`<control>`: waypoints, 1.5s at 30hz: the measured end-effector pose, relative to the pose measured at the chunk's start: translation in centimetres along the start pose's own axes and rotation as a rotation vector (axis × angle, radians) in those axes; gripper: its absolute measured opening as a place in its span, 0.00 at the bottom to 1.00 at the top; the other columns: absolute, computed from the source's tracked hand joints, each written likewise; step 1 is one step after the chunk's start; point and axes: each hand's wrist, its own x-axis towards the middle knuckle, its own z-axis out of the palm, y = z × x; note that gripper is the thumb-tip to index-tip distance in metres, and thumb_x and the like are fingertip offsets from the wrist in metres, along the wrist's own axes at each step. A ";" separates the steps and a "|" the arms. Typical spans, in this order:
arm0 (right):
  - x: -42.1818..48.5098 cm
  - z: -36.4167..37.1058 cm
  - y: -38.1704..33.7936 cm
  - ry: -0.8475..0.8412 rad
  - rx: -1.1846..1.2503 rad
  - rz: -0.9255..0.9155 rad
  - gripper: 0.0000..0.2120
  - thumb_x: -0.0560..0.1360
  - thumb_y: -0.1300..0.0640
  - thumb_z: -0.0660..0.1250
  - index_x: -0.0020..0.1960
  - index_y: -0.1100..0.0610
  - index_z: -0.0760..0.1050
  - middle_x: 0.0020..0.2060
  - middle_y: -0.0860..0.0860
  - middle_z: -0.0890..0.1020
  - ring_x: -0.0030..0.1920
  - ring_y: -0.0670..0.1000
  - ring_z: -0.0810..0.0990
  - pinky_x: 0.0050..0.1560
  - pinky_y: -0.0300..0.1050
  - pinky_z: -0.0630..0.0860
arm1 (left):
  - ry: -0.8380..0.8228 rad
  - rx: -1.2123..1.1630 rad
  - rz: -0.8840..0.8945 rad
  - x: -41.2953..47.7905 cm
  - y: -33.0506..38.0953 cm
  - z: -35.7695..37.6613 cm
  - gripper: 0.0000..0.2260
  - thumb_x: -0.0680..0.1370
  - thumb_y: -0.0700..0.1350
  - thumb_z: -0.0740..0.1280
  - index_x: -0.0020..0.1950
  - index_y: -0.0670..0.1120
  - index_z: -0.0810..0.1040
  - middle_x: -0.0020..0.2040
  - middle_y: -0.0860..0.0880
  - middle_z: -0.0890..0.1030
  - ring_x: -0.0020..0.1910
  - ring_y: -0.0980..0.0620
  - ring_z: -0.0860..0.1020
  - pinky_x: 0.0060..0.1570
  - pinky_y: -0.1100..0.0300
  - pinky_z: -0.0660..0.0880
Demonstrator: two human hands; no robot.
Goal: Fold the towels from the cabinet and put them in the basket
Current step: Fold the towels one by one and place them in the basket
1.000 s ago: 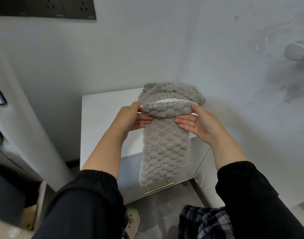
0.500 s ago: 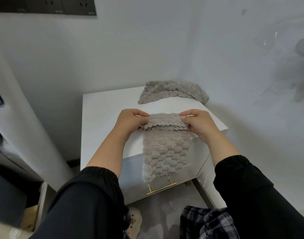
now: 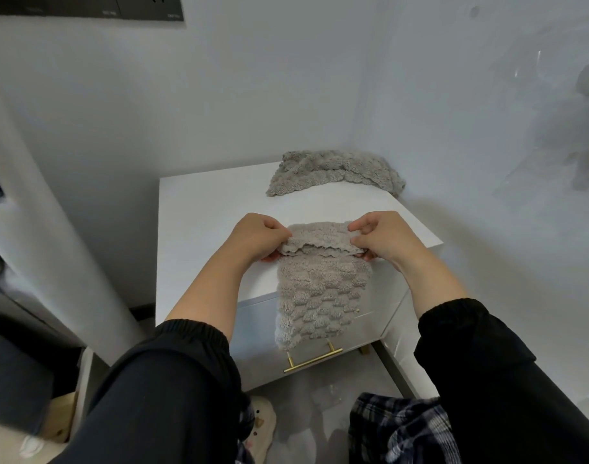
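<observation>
Okay, head view. Both hands hold one grey bubble-textured towel (image 3: 319,289) over the near part of the white cabinet (image 3: 206,209) top. The left hand (image 3: 256,237) is clenched on the towel's upper left corner, thumb on top and fingers curled beneath. The right hand (image 3: 383,239) pinches the upper right corner the same way, with fingertips showing under the cloth.

The towel's top strip is folded over toward the person, and a scalloped hem runs across the fold between the two hands. The rest of it lies over the cabinet's front edge and hangs down the drawer front. Its lower end sits just above the gold bar handle (image 3: 313,358).

A second grey towel (image 3: 333,170) lies bunched at the back right of the cabinet top, close to the wall corner and well apart from the hands.

Black sleeves (image 3: 172,380) are pushed up both forearms. At the bottom of the frame are plaid trousers (image 3: 396,430) and a pale slipper (image 3: 263,426) on the floor. A dark socket panel (image 3: 85,6) is on the wall at top left.
</observation>
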 end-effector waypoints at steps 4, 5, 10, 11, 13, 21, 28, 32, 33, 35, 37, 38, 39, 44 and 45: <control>0.5 0.2 0.4 0.026 -0.257 -0.050 0.15 0.70 0.64 0.73 0.55 0.56 0.76 0.48 0.53 0.75 0.41 0.51 0.75 0.40 0.44 0.72 | 0.064 0.195 0.077 0.6 -0.6 0.4 0.08 0.73 0.45 0.73 0.37 0.42 0.80 0.32 0.48 0.79 0.32 0.51 0.78 0.37 0.59 0.76; 0.6 0.2 0.6 0.024 -0.310 -0.054 0.19 0.70 0.62 0.73 0.59 0.56 0.75 0.52 0.53 0.74 0.46 0.52 0.74 0.44 0.44 0.72 | 0.080 0.257 0.095 0.6 -0.7 0.5 0.08 0.72 0.46 0.73 0.38 0.44 0.79 0.35 0.48 0.80 0.36 0.50 0.79 0.40 0.56 0.77; 1.0 0.0 0.8 -0.038 -0.184 -0.043 0.25 0.69 0.66 0.73 0.65 0.58 0.73 0.55 0.54 0.78 0.36 0.49 0.74 0.29 0.32 0.71 | 0.016 0.412 0.156 0.3 -0.5 0.3 0.21 0.73 0.46 0.72 0.64 0.48 0.71 0.57 0.49 0.75 0.51 0.50 0.75 0.49 0.58 0.70; 1.0 -0.1 0.7 -0.049 -0.132 -0.009 0.24 0.69 0.68 0.73 0.64 0.58 0.74 0.50 0.53 0.78 0.33 0.48 0.72 0.24 0.32 0.68 | -0.004 0.417 0.162 0.2 -0.4 0.2 0.25 0.74 0.46 0.72 0.68 0.48 0.69 0.60 0.48 0.74 0.53 0.49 0.74 0.52 0.59 0.69; 0.9 -0.3 0.6 -0.069 -0.030 0.075 0.22 0.69 0.71 0.72 0.61 0.58 0.75 0.38 0.51 0.75 0.28 0.48 0.71 0.19 0.34 0.65 | -0.034 0.432 0.160 0.1 -0.2 0.1 0.28 0.74 0.45 0.72 0.72 0.46 0.68 0.64 0.45 0.73 0.58 0.48 0.74 0.56 0.59 0.68; 0.4 -0.6 -0.2 -0.033 0.064 0.092 0.16 0.68 0.73 0.69 0.31 0.58 0.68 0.18 0.50 0.67 0.17 0.47 0.63 0.20 0.35 0.59 | 0.028 0.210 0.025 -0.1 0.4 -0.1 0.06 0.72 0.39 0.73 0.47 0.40 0.80 0.28 0.46 0.78 0.22 0.55 0.73 0.26 0.65 0.70; 0.1 -0.2 -1.2 0.083 0.286 -0.037 0.07 0.73 0.73 0.64 0.44 0.64 0.76 0.34 0.58 0.80 0.27 0.49 0.81 0.30 0.39 0.78 | 0.272 0.097 0.221 -0.5 1.4 0.1 0.07 0.71 0.34 0.69 0.42 0.45 0.81 0.37 0.47 0.83 0.35 0.51 0.81 0.42 0.58 0.78; 0.5 0.0 -0.9 0.134 0.279 -0.122 0.07 0.75 0.71 0.63 0.51 0.66 0.76 0.44 0.62 0.82 0.35 0.48 0.84 0.40 0.41 0.81 | 0.372 0.163 0.310 -0.5 1.5 0.3 0.08 0.72 0.38 0.68 0.48 0.47 0.83 0.49 0.50 0.82 0.49 0.50 0.76 0.49 0.58 0.73; 0.6 0.1 -0.8 0.148 0.266 -0.142 0.07 0.75 0.70 0.63 0.50 0.64 0.77 0.45 0.61 0.83 0.37 0.48 0.84 0.43 0.44 0.82 | 0.373 0.157 0.323 -0.4 1.5 0.3 0.09 0.72 0.38 0.68 0.50 0.47 0.83 0.50 0.50 0.82 0.50 0.49 0.77 0.50 0.58 0.73; 0.6 0.1 -0.5 0.171 0.226 -0.180 0.08 0.73 0.69 0.64 0.43 0.58 0.78 0.44 0.58 0.84 0.41 0.50 0.85 0.49 0.52 0.81 | 0.360 0.166 0.337 -0.2 1.2 0.5 0.10 0.72 0.38 0.67 0.51 0.47 0.82 0.52 0.50 0.81 0.49 0.48 0.78 0.50 0.58 0.73; 0.6 0.2 -0.2 0.190 0.137 -0.208 0.10 0.69 0.66 0.67 0.39 0.51 0.77 0.44 0.53 0.84 0.46 0.53 0.84 0.52 0.57 0.80 | 0.341 0.204 0.347 0.0 0.7 0.6 0.09 0.73 0.38 0.67 0.51 0.47 0.82 0.53 0.49 0.81 0.48 0.48 0.78 0.50 0.57 0.73; 0.5 0.2 -0.1 0.189 0.084 -0.212 0.12 0.68 0.66 0.68 0.38 0.49 0.77 0.44 0.51 0.84 0.47 0.53 0.83 0.53 0.56 0.79 | 0.329 0.223 0.345 0.0 0.5 0.7 0.09 0.73 0.38 0.66 0.50 0.47 0.82 0.53 0.49 0.81 0.47 0.48 0.78 0.50 0.57 0.73; 0.6 0.2 0.1 0.185 0.032 -0.217 0.12 0.68 0.67 0.69 0.38 0.49 0.77 0.44 0.49 0.83 0.47 0.52 0.82 0.52 0.53 0.78 | 0.315 0.243 0.341 0.0 0.2 0.7 0.09 0.73 0.38 0.66 0.50 0.47 0.82 0.53 0.49 0.81 0.47 0.48 0.78 0.49 0.57 0.73; 0.3 -0.3 0.5 0.166 -0.204 -0.252 0.10 0.70 0.67 0.67 0.42 0.53 0.78 0.41 0.45 0.80 0.35 0.43 0.77 0.36 0.31 0.68 | 0.232 0.376 0.341 0.3 -0.5 0.2 0.06 0.73 0.41 0.68 0.49 0.48 0.81 0.53 0.49 0.79 0.46 0.50 0.76 0.47 0.59 0.70; 0.1 -0.4 0.6 0.160 -0.232 -0.250 0.10 0.70 0.67 0.67 0.42 0.53 0.79 0.40 0.45 0.80 0.34 0.42 0.76 0.34 0.29 0.67 | 0.217 0.388 0.346 0.3 -0.6 0.1 0.06 0.73 0.41 0.69 0.49 0.48 0.81 0.53 0.49 0.79 0.46 0.51 0.75 0.47 0.59 0.70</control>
